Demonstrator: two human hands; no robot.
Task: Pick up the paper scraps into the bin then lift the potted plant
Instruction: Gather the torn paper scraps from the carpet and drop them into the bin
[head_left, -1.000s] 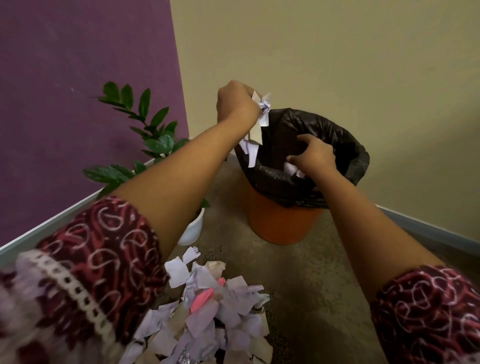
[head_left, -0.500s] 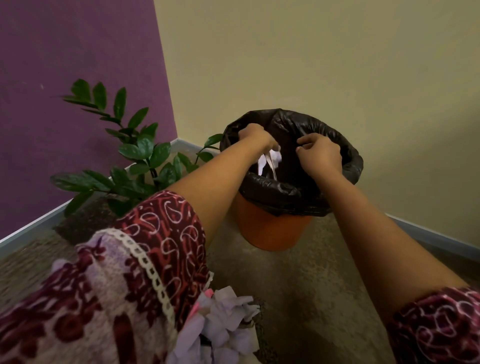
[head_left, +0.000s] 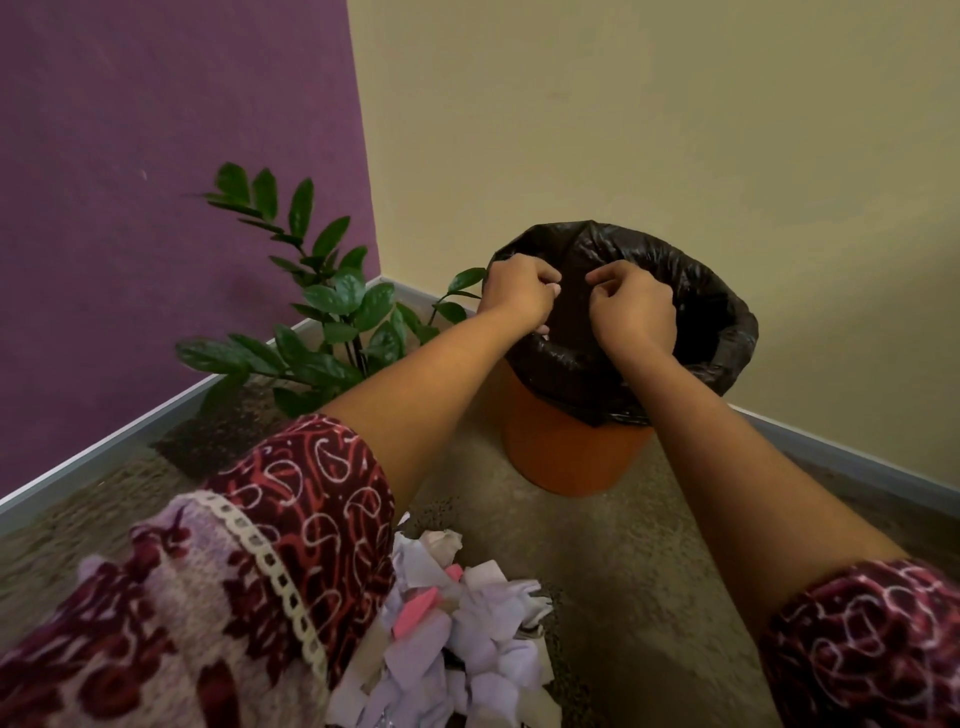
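Both curled hands, left (head_left: 517, 293) and right (head_left: 634, 309), hover over the black-lined orange plastic bin (head_left: 571, 447), their contents indiscernible, with white and pink paper scraps (head_left: 457, 634) heaped before it.

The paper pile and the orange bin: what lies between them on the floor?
Head view: only bare carpet separates paper pile and bin.

Speckled beige carpet floor (head_left: 613, 561). Standing on it in the corner: orange bin (head_left: 571, 447) with black liner. Left of the bin, potted plant (head_left: 322, 317), pot hidden. Nearer than the bin, heap of paper scraps (head_left: 467, 639).
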